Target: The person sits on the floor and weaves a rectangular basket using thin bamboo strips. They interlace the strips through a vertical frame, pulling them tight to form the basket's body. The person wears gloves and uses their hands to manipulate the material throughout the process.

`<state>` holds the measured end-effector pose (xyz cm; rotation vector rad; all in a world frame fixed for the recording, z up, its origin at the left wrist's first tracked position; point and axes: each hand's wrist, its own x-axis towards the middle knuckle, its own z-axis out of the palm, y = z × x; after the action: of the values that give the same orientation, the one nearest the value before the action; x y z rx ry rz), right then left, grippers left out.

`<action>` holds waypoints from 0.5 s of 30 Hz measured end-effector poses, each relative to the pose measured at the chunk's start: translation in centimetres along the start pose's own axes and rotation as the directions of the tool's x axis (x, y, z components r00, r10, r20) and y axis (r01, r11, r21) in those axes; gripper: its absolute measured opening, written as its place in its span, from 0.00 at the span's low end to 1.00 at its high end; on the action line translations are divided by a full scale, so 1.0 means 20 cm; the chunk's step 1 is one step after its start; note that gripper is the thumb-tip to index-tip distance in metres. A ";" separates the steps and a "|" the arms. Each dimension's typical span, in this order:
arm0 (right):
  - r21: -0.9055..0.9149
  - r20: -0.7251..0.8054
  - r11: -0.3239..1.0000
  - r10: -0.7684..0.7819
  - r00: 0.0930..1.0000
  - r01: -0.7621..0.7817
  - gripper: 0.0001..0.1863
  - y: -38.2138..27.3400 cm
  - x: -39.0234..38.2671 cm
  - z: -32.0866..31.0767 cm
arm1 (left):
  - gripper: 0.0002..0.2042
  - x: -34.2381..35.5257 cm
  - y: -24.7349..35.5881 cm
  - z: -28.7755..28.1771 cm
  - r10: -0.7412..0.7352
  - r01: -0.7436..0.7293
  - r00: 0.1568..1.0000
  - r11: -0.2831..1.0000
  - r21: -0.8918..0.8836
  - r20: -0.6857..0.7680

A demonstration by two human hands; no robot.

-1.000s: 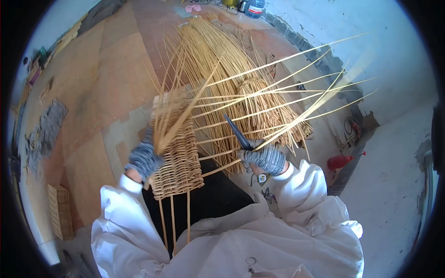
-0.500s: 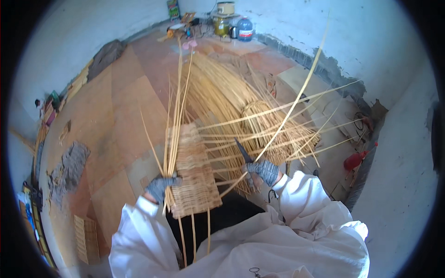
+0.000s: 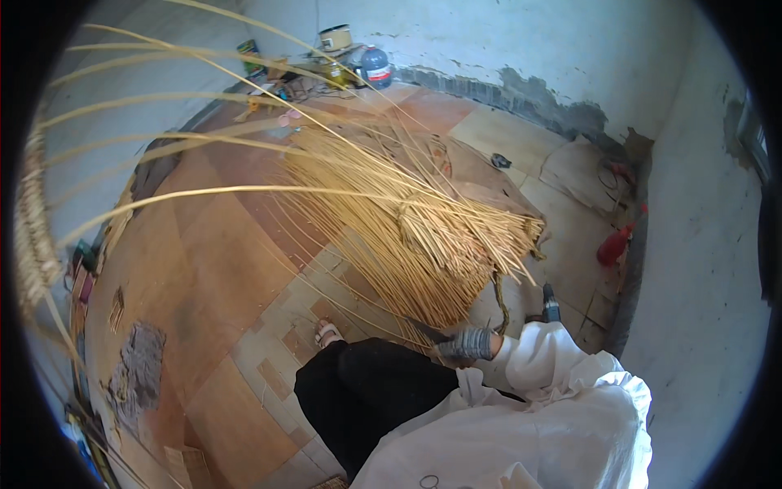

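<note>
My right hand (image 3: 466, 344), in a grey knitted glove, is low at centre right, closed on a dark pointed tool (image 3: 425, 331) that angles up to the left, beside my black-trousered lap (image 3: 375, 383). The woven willow panel (image 3: 34, 220) is at the far left edge of the view, tilted up, its long loose rods (image 3: 204, 190) arcing rightward across the upper picture. My left hand is out of view. A large bundle of long pale rods (image 3: 342, 212) lies on the floor ahead, with a bunched pile of shorter-looking ends (image 3: 456, 244) at its right.
Grey cloth (image 3: 142, 367) lies on the floor at left. A red container (image 3: 611, 246) and a hose (image 3: 611, 183) are along the right wall. A blue-labelled water jug (image 3: 376, 67), pots (image 3: 335, 38) and clutter stand at the back wall. My sandalled foot (image 3: 327, 332) shows below the bundle.
The woven panel has swung from my lap out to the far left, and my left hand has left the view. My right hand, still holding the tool, has moved lower, away from the rods.
</note>
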<state>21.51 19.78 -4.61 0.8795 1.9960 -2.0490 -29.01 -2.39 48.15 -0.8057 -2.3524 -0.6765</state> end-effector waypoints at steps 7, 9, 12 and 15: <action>-0.853 0.060 0.521 0.149 0.987 -0.027 0.16 0.93 0.02 -0.16 | 0.22 0.28 -0.23 0.49 -0.256 0.252 0.966 0.903 0.348 -0.034; -0.629 0.013 0.744 0.300 0.954 -0.226 0.16 1.05 0.01 -0.18 | 0.24 0.28 -0.27 0.53 -0.310 0.313 0.948 0.876 0.367 -0.068; -0.457 -0.087 0.819 0.346 0.934 -0.346 0.18 1.22 0.09 -0.18 | 0.27 0.26 -0.26 0.62 -0.376 0.394 0.919 0.853 0.343 -0.121; -0.632 -0.124 0.726 0.251 0.960 -0.272 0.22 1.09 0.20 -0.11 | 0.30 0.21 -0.28 0.60 -0.439 0.484 0.875 0.820 0.305 -0.205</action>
<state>29.58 20.67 -25.30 0.9519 2.2029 -1.0631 -39.65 2.65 40.67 -0.0220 -2.4650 -0.4532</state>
